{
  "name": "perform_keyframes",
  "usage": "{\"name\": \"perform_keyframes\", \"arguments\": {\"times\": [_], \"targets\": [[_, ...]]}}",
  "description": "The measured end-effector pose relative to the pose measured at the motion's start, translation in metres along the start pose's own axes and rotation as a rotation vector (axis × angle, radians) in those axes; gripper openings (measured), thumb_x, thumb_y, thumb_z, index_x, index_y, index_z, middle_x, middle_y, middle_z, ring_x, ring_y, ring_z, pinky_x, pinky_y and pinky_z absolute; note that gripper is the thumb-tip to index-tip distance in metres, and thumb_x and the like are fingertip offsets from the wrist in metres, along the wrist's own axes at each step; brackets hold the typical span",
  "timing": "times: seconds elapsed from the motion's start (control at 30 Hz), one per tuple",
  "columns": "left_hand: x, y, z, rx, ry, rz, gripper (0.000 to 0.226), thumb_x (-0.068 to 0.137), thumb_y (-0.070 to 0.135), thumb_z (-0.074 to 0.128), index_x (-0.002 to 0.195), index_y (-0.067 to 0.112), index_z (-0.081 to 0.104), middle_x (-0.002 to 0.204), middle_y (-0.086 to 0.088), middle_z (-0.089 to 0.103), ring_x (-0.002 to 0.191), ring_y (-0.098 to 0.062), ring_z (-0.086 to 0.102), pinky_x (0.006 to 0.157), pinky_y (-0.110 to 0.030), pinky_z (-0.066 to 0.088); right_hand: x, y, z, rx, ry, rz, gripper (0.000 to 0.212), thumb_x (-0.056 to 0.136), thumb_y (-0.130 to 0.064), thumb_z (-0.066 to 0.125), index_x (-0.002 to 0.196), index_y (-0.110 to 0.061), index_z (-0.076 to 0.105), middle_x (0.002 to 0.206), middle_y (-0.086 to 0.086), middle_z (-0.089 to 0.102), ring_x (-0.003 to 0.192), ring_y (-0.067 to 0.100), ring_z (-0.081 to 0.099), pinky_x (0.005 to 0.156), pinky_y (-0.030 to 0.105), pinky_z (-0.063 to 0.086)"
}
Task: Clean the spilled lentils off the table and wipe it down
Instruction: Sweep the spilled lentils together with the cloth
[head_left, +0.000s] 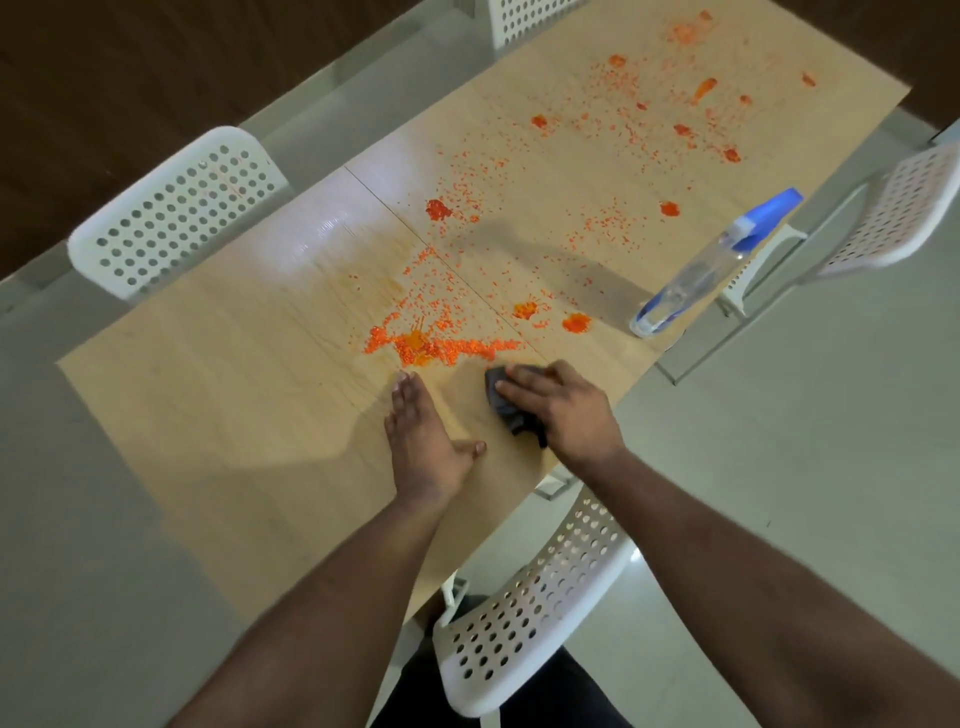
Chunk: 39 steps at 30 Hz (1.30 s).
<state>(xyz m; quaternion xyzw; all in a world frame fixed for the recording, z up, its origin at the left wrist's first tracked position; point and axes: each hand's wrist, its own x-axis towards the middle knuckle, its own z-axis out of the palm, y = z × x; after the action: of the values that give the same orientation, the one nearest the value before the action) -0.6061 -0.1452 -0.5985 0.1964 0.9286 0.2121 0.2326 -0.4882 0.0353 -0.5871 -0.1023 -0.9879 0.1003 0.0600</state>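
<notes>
Pressing dark cloth (506, 400) w/ right hand (558, 410), fingers curled over; left hand (423, 431) lying flat, empty; lentils (441, 348) prob. light, rolling easily.

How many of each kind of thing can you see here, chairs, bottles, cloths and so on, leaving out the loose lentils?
White chairs: 4
Wooden table: 1
Spray bottle: 1
Dark cloth: 1
Hands: 2, left hand flat on the table, right hand on the cloth
Total: 9
</notes>
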Motion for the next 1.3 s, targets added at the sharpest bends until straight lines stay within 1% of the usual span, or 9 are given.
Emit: {"name": "perform_keyframes", "arguments": {"times": [0.23,0.47,0.67,0.8,0.9,1.0,1.07,1.17,1.3], "targets": [[0.012,0.001,-0.011,-0.081,0.084,-0.073,0.141,0.072,0.045,0.095,0.168,0.008,-0.002,0.176,-0.01,0.007,0.163,-0.024,0.004,0.132,-0.039,0.015,-0.035,-0.006,0.017,0.055,-0.024,-0.08,0.062,0.081,-0.014,0.084,0.138,-0.033,0.068,0.146,-0.013,0.063,0.108,0.03,0.063,0.07,0.039,0.058],[0.033,0.008,-0.015,-0.098,0.06,-0.156,0.158,0.061,0.046,0.1,0.166,0.007,-0.011,0.177,-0.011,-0.002,0.163,-0.025,-0.002,0.132,-0.038,0.01,0.074,0.047,0.008,0.066,0.007,-0.047,0.044,0.092,-0.024,0.07,0.135,-0.033,0.07,0.144,-0.011,0.064,0.094,0.031,0.056,0.066,0.038,0.057],[0.034,0.018,-0.019,-0.078,0.034,-0.204,0.162,0.058,0.046,0.102,0.166,0.01,-0.014,0.177,-0.006,-0.006,0.163,-0.023,-0.007,0.132,-0.037,0.008,0.098,0.057,-0.006,0.178,0.049,0.085,0.057,0.09,-0.008,0.07,0.143,-0.03,0.066,0.148,-0.008,0.062,0.098,0.025,0.053,0.071,0.028,0.044],[0.036,0.018,-0.024,-0.101,0.02,-0.205,0.162,0.059,0.046,0.101,0.166,0.014,-0.016,0.177,-0.005,-0.008,0.162,-0.022,-0.01,0.132,-0.038,0.007,0.059,0.036,-0.003,0.232,0.01,-0.085,0.063,0.087,-0.012,0.075,0.145,-0.033,0.062,0.15,-0.007,0.06,0.103,0.028,0.057,0.072,0.032,0.053],[0.042,0.017,-0.026,-0.129,0.038,-0.2,0.16,0.06,0.045,0.101,0.166,0.015,-0.015,0.177,-0.004,-0.009,0.162,-0.021,-0.012,0.132,-0.041,0.008,0.037,0.022,0.012,0.159,-0.083,-0.263,0.078,0.065,-0.015,0.096,0.137,-0.032,0.069,0.143,-0.006,0.065,0.103,0.031,0.063,0.066,0.04,0.06],[0.045,0.018,-0.025,-0.138,0.05,-0.194,0.161,0.058,0.045,0.102,0.167,0.015,-0.013,0.177,-0.004,-0.008,0.162,-0.02,-0.012,0.132,-0.042,0.008,0.053,0.022,0.02,0.093,-0.082,-0.225,0.079,0.059,-0.019,0.099,0.133,-0.032,0.072,0.139,-0.006,0.068,0.107,0.027,0.051,0.063,0.039,0.058],[0.044,0.014,-0.024,-0.149,0.068,-0.19,0.161,0.057,0.045,0.102,0.167,0.014,-0.011,0.177,-0.005,-0.008,0.162,-0.02,-0.011,0.132,-0.04,0.007,0.079,0.022,0.022,0.082,-0.059,-0.156,0.071,0.066,-0.017,0.095,0.132,-0.031,0.072,0.14,-0.005,0.068,0.106,0.028,0.048,0.063,0.039,0.058],[0.042,0.01,-0.024,-0.136,0.062,-0.161,0.158,0.06,0.047,0.1,0.167,0.013,-0.011,0.177,-0.004,-0.009,0.162,-0.02,-0.012,0.132,-0.039,0.005,0.118,0.029,0.019,0.116,-0.044,-0.002,0.052,0.086,-0.017,0.064,0.136,-0.028,0.071,0.144,-0.003,0.066,0.106,0.036,0.058,0.067,0.039,0.059],[0.038,0.01,-0.032,-0.142,0.066,-0.126,0.155,0.064,0.046,0.099,0.167,0.015,-0.012,0.177,-0.001,-0.008,0.162,-0.02,-0.008,0.132,-0.039,0.008,0.136,0.03,0.009,0.199,0.016,0.258,0.062,0.087,-0.016,0.044,0.143,-0.032,0.064,0.149,-0.008,0.061,0.108,0.029,0.054,0.076,0.038,0.056]]}}
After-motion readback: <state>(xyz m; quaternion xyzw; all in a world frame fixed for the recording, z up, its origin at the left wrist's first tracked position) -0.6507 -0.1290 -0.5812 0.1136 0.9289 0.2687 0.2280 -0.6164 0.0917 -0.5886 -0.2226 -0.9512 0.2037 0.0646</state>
